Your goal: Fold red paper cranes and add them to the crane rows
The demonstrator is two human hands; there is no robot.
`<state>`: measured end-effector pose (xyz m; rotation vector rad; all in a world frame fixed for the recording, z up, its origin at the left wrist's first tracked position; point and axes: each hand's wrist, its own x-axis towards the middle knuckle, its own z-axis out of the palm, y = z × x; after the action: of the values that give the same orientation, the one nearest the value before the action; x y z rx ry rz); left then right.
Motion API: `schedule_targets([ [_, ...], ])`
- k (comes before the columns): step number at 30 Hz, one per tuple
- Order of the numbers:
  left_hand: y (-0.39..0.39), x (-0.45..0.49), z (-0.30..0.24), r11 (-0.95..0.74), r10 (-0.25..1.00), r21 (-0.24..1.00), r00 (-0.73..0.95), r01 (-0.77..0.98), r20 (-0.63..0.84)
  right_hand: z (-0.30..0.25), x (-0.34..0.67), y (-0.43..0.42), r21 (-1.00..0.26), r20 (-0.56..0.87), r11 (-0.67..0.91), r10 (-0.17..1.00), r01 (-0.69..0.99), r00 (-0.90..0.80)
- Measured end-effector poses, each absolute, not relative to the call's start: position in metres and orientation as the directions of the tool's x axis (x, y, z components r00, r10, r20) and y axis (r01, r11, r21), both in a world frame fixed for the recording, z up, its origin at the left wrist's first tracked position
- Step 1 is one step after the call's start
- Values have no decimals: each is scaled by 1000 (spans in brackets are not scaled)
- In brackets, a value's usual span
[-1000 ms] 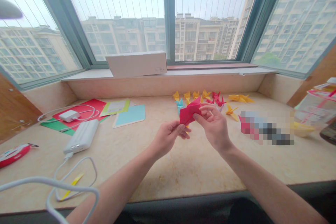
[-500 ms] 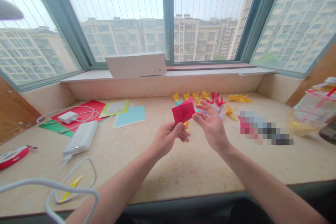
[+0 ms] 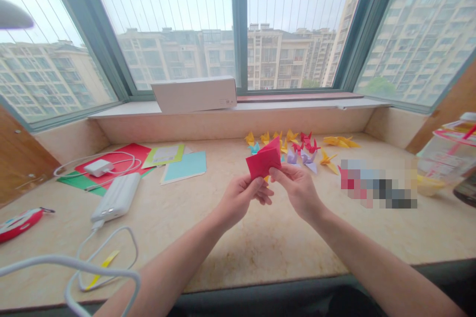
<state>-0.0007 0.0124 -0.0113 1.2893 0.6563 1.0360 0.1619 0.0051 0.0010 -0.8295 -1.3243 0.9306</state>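
Note:
A partly folded sheet of red origami paper (image 3: 263, 161) is held up over the middle of the table, one pointed flap rising at its upper right. My left hand (image 3: 242, 197) pinches its lower left edge between thumb and fingers. At the lower right corner, the thumb and fingers of my right hand (image 3: 297, 185) are closed on the same paper. Behind it stand several folded paper cranes: yellow ones (image 3: 291, 135), red ones (image 3: 311, 146), lilac ones (image 3: 308, 159) and a light blue one (image 3: 255, 148), some partly covered by the paper and hands.
On the left lie blue paper sheets (image 3: 185, 167), a red sheet (image 3: 128, 151), a white power bank (image 3: 117, 197), a charger (image 3: 98, 168) and a looping white cable (image 3: 48, 259). A red-and-white object (image 3: 22, 224) sits at the far left. A clear plastic cup (image 3: 442, 153) stands at right.
My right hand's fingers, spread behind the paper's right side before, have closed on its lower right corner. The paper has turned slightly, and its upper flap stands more apart.

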Motion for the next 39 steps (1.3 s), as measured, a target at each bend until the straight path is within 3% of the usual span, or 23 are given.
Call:
schedule_targets([
  [9, 9, 1, -10, -74, 865, 975, 473, -208, 167, -4, 165, 7, -913, 395, 404, 910, -61, 121],
  [16, 10, -1, -15, -125, 853, 983, 491, -137, 177, -5, 167, 16, -905, 352, 373, 926, -205, 134],
  [20, 12, -4, -9, -178, 911, 976, 352, -128, 213, -6, 166, 16, -912, 308, 336, 940, -233, 148],
  [24, 16, -9, -2, -217, 961, 961, 134, -171, 241, -8, 163, 15, -918, 280, 281, 959, -280, 45],
  [28, 17, -11, 3, -213, 959, 945, 130, -249, 251, -8, 161, 13, -923, 282, 250, 957, -294, -72],
  [31, 16, -12, 4, -219, 949, 941, 169, -258, 267, -7, 160, 12, -926, 285, 246, 953, -287, -103],
  [36, 16, -13, 3, -292, 936, 948, 164, -130, 311, -6, 163, 13, -941, 289, 247, 942, -234, -170],
  [39, 19, -14, 1, -301, 938, 950, 157, -83, 311, -7, 171, 19, -924, 365, 360, 931, -128, -13],
])
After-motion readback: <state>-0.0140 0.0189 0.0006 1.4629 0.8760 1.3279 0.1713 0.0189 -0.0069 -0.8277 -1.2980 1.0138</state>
